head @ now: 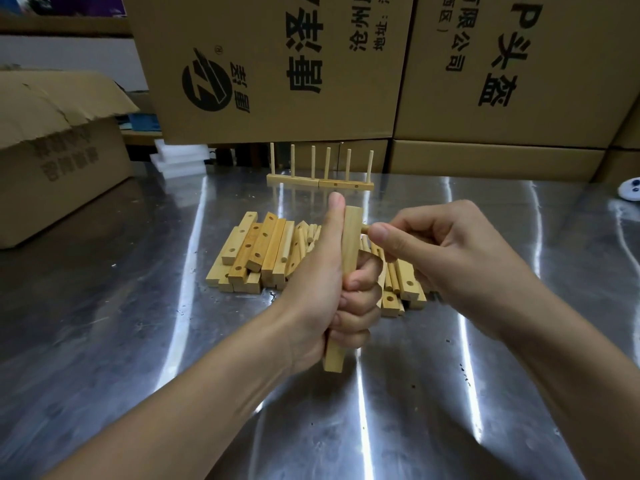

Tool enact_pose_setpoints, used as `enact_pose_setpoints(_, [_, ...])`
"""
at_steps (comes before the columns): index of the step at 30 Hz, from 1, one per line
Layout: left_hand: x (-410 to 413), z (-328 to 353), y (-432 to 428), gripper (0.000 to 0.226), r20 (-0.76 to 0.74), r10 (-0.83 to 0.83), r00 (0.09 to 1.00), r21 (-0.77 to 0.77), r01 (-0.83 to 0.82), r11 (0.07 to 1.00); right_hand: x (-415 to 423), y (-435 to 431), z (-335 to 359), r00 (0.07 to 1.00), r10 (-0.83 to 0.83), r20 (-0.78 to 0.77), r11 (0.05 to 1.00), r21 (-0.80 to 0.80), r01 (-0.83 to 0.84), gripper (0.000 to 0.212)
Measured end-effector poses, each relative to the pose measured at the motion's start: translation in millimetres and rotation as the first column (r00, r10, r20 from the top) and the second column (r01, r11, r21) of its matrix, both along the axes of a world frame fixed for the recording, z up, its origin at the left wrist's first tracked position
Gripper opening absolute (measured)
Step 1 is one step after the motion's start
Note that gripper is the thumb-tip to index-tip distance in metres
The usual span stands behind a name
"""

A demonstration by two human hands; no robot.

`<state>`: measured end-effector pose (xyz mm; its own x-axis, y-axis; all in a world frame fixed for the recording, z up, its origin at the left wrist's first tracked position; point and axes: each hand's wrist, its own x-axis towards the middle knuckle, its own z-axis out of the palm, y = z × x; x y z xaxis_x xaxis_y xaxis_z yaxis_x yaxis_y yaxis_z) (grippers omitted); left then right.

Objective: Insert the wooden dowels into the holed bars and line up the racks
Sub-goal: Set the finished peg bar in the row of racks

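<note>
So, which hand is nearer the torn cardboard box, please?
Left. The left hand, gripping a bar, is right of the box; the right hand, pinching a dowel, sits farther right.

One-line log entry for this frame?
step: inserting | left hand: grips bar upright | right hand: pinches dowel at bar's side | finished racks: two, end to end

One head-worn wide-angle view — looking forward and down, close over the steel table [104,317]

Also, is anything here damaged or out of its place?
The cardboard box at the far left has a torn, ragged top flap. The spare bars and dowels lie in an untidy pile; the finished racks stand end to end.
</note>
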<state>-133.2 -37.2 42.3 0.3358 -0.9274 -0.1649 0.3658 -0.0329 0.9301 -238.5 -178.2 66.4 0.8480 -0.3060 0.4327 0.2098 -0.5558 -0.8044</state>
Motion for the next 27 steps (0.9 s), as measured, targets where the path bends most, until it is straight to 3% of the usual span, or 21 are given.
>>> enact_pose_setpoints(7, [5, 4, 2, 0.082, 0.008, -0.105, 0.994, 0.047, 0.105, 0.993, -5, -4, 8, 0.996, 0.049, -0.075, 0.998, 0.034, -0.046, 0.041])
enact_pose_setpoints(15, [4, 3, 3, 0.083, -0.026, -0.051, 0.998, 0.013, 0.051, 0.999, 4, 0, 0, 0.998, 0.044, -0.039, 0.994, 0.097, -0.04, 0.038])
enact_pose_setpoints(19, [-4, -6, -2, 0.082, -0.014, -0.003, 1.0, -0.066, 0.002, 0.998, 2, -1, 3, 0.997, -0.047, -0.062, 0.999, 0.004, 0.047, 0.025])
enact_pose_setpoints(21, [-5, -9, -4, 0.082, 0.019, 0.02, 1.0, -0.105, -0.018, 0.994, 2, 2, 3, 0.991, -0.133, -0.031, 0.987, 0.093, 0.135, 0.024])
enact_pose_setpoints(22, [-5, -9, -3, 0.081, 0.041, 0.032, 0.999, -0.131, -0.027, 0.991, 4, 4, 3, 0.985, -0.174, -0.001, 0.953, 0.251, 0.169, 0.026])
enact_pose_setpoints(23, [-4, -9, -3, 0.081, 0.071, 0.052, 0.996, -0.157, -0.041, 0.987, 5, 7, 3, 0.98, -0.196, 0.02, 0.859, 0.486, 0.162, 0.029])
enact_pose_setpoints(25, [-2, -7, -3, 0.081, 0.201, 0.121, 0.972, -0.218, -0.076, 0.973, 9, 17, 7, 0.982, -0.179, 0.065, 0.461, 0.887, 0.025, 0.033])
enact_pose_setpoints(26, [-2, -7, -3, 0.082, 0.3, 0.17, 0.939, -0.26, -0.091, 0.961, 9, 21, 11, 0.984, -0.156, 0.09, 0.273, 0.961, -0.044, 0.036])
enact_pose_setpoints(27, [-2, -6, -2, 0.082, 0.408, 0.226, 0.885, -0.313, -0.098, 0.945, 6, 23, 16, 0.988, -0.115, 0.105, 0.159, 0.983, -0.086, 0.038])
